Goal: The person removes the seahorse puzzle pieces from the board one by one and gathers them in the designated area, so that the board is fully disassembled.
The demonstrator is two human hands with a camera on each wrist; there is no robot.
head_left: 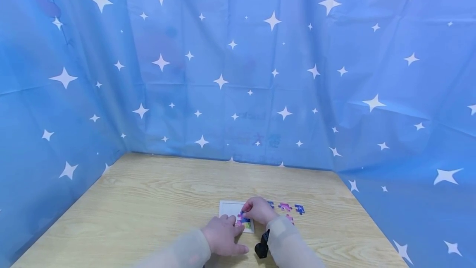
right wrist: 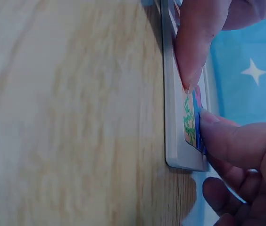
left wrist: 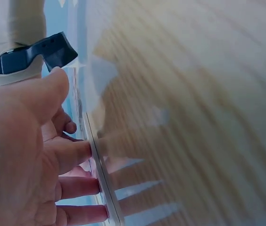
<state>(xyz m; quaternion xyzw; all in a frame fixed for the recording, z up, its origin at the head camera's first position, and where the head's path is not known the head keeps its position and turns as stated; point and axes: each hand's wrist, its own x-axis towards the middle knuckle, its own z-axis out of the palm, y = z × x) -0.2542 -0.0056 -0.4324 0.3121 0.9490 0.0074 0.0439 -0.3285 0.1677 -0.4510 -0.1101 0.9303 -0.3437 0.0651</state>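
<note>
Sleeves: two pale ones, one behind each hand; at the right cuff sits a black device (head_left: 262,248).
Left hand (head_left: 225,235): one, fingers spread and straight, the tips reaching onto the near side of the tray; the thumb points toward the right arm.
Right hand (head_left: 259,210): one, ahead and to the right of the left hand, thumb and forefinger pinching a blue puzzle piece (head_left: 244,219).
Tray: one, white and shallow, flat under the left fingertips and the right hand's pinch, its bare part (head_left: 227,208) beyond the left hand.
Pieces in the tray: the blue one at the right fingertips, with pink and a green-and-yellow patch (head_left: 247,226) beside the left fingers; the hands cover too much to count them.
Loose pieces: four in sight, past and to the right of the right hand, two blue (head_left: 299,209) and two pink (head_left: 285,207); only the head view shows all four.
Left wrist view: three fingertips meet the tray's edge, a contact hidden from above.
Right wrist view: green plant-like print, plain here but tiny from the head.
Table: one, wood-grained (head_left: 167,193), under and around both hands.
Curtain: blue with white stars (head_left: 238,61), beyond the hands and to both sides.
</note>
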